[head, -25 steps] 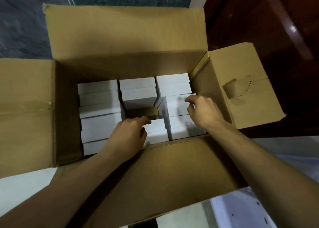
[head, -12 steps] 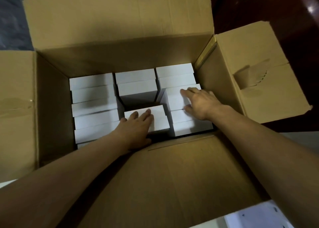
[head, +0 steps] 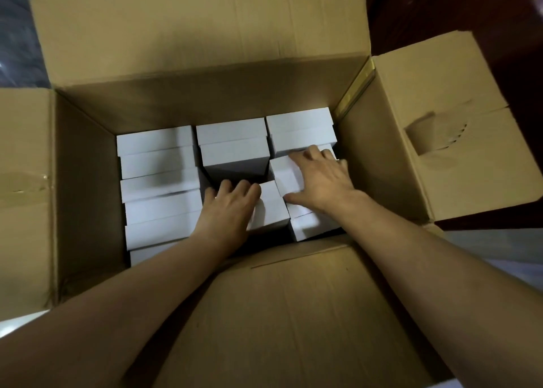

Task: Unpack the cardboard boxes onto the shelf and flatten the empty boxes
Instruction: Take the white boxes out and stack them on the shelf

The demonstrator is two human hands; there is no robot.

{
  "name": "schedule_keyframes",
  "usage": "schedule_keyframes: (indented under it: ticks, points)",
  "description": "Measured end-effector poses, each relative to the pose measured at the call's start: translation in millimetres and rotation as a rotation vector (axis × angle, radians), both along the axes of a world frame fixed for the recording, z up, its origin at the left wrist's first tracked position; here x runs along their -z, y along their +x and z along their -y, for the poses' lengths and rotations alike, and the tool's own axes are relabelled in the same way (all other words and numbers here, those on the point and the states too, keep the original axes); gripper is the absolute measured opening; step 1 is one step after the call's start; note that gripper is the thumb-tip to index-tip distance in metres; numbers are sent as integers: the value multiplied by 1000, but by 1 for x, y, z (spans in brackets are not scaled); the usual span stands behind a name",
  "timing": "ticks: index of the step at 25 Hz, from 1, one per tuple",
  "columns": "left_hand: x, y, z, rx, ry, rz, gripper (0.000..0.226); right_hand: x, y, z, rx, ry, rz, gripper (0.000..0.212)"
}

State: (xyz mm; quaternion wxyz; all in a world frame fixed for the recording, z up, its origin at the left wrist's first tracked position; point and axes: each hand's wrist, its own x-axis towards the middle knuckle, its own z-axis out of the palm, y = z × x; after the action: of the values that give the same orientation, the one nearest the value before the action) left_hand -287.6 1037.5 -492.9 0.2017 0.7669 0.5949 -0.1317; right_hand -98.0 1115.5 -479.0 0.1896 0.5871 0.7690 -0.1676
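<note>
Cardboard box (head: 205,88) now fills my view; both hands have sunk deeper among the small white boxes (head: 158,158). My left hand (head: 229,211) lies flat on one middle box, while my right hand (head: 320,179) spreads wide over another. Nothing's lifted yet.

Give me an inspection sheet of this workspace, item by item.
Surface: pale floor beside box.
Job's things: large brown cardboard box, four flaps open; small white rectangular boxes packed in three rows, dark gap in middle row.
Clutter: nothing seen.
Hands: left hand lies on a white box in the middle row, fingertips at the gap; right hand lies flat on right row, fingers spread.
Cables: nothing seen.
Surroundings: dark red-brown wooden surface at right; grey floor at left.
</note>
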Motion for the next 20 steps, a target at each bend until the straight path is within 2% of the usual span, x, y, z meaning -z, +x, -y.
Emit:
schedule_keyframes:
  ticks: [3, 6, 8, 13, 20]
  points:
    - [1, -1, -1, -32, -20, 26, 76, -3, -14, -7, -42, 2, 113, 92]
    - [3, -3, -2, -52, -80, -3, 99, -1, -22, -11, -97, 18, 251, 101]
    - [4, -4, 0, -58, -112, -40, 100, 6, -28, -5, -126, 73, 287, 101]
    - [5, -10, 4, -35, -135, 20, 84, 7, -19, 0, -74, 129, 169, 95]
    - [-30, -15, 17, -42, -13, 74, 90, -42, 9, 12, -22, 161, -7, 98]
